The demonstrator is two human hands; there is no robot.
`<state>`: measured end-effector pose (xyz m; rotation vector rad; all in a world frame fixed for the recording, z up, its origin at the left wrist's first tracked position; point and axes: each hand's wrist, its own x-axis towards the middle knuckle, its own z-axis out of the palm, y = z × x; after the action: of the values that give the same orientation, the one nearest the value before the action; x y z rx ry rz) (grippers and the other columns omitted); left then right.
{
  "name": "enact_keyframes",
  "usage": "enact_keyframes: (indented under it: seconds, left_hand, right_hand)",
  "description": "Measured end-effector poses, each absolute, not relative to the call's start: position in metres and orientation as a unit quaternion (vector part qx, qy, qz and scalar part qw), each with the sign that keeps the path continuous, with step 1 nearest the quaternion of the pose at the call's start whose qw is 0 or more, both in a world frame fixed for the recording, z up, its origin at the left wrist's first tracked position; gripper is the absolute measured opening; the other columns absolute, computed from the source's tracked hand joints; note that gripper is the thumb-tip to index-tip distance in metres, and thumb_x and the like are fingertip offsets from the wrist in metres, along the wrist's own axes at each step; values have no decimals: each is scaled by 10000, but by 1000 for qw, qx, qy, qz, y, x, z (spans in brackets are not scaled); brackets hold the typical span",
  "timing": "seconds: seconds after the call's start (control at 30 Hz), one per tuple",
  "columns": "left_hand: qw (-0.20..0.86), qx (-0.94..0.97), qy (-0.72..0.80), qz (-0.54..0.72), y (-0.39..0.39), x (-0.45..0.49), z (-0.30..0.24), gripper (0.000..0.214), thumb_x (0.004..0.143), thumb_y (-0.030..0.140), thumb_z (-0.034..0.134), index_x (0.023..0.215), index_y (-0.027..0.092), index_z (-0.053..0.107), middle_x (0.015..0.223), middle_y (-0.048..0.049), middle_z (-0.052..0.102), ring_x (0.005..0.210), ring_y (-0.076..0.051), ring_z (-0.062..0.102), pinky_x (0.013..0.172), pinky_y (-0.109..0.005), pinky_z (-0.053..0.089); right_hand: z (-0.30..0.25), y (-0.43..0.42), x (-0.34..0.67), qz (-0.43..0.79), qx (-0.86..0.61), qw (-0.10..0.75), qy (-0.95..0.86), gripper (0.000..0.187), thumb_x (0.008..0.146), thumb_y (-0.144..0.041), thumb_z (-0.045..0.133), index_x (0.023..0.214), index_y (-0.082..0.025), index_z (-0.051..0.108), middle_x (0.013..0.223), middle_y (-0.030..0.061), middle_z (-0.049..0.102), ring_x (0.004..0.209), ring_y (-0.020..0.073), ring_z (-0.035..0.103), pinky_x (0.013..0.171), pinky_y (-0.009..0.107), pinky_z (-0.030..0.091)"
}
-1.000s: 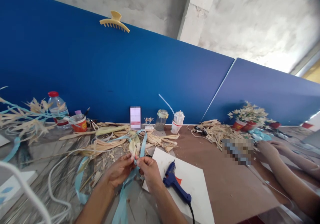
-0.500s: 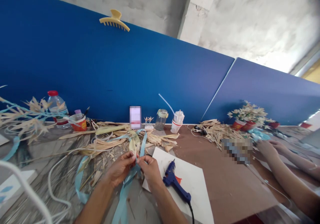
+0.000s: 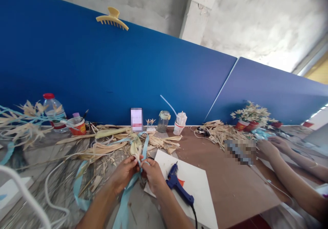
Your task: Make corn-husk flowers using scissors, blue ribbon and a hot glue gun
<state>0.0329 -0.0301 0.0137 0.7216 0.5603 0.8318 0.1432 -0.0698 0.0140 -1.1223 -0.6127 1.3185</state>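
My left hand (image 3: 126,171) is closed in a pinch on the base of a pale corn-husk flower (image 3: 136,147), whose petals stick up above the fingertips. Pressed close beside it, my right hand (image 3: 153,175) pinches a light blue ribbon (image 3: 124,201). One length of that ribbon rises behind the fingers, and another drops toward the near edge of the view. The exact spot where husk and ribbon meet is covered by my fingers. To the right of my right hand, a dark blue hot glue gun (image 3: 176,184) lies on a white board (image 3: 201,193).
Dried husk strips (image 3: 107,143) litter the table behind my hands. A white cable (image 3: 48,184) loops at left. Along the blue partition (image 3: 143,68) stand a bottle (image 3: 55,114), a phone (image 3: 136,119), a jar (image 3: 163,121) and cups. Another person's hands (image 3: 269,147) work at right.
The whole view has shifted slightly, so things sit a little further left. Both hands keep their pinch, with only a small movement of the fingers.
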Motion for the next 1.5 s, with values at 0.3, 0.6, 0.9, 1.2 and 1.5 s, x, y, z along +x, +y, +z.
enact_keyframes:
  seconds: [0.3, 0.6, 0.9, 1.2, 1.5]
  left_hand:
    - [759, 382, 322, 417, -30, 39, 9, 263, 547, 265, 829, 706, 152, 652, 619, 6, 621, 591, -129, 561, 608, -246, 423]
    - [654, 505, 399, 398, -22, 31, 13, 215, 529, 270, 771, 670, 162, 648, 588, 23, 614, 548, -123, 486, 541, -249, 344]
    - [722, 466, 364, 359, -13, 25, -3, 365, 513, 330, 818, 783, 143, 657, 500, 62, 520, 442, -64, 356, 473, -221, 240]
    - [706, 491, 374, 347, -13, 24, -1, 383, 518, 366, 811, 787, 122, 689, 557, 22, 588, 476, -85, 411, 490, -227, 263]
    - [699, 497, 383, 344, -13, 24, -2, 353, 542, 354, 783, 813, 141, 709, 545, 22, 561, 475, -104, 395, 485, -250, 248]
  right_hand:
    - [-1, -64, 145, 447, -551, 614, -346, 96, 621, -258, 548, 568, -177, 555, 487, -57, 471, 484, 93, 381, 471, 211, 293]
    - [-3, -64, 149, 374, -624, 551, -410, 101, 629, -260, 548, 567, -184, 575, 526, -41, 522, 540, 117, 440, 515, 225, 323]
    - [5, -60, 160, 553, -497, 606, -284, 249, 526, -362, 673, 513, -184, 499, 394, -91, 375, 391, 53, 257, 436, 220, 154]
    - [7, -61, 168, 490, -500, 635, -327, 212, 577, -357, 678, 581, -161, 598, 467, -54, 491, 453, 85, 392, 476, 223, 299]
    - [-7, -52, 179, 366, -532, 681, -346, 233, 608, -297, 633, 803, -172, 653, 641, -17, 597, 601, 141, 523, 579, 254, 418]
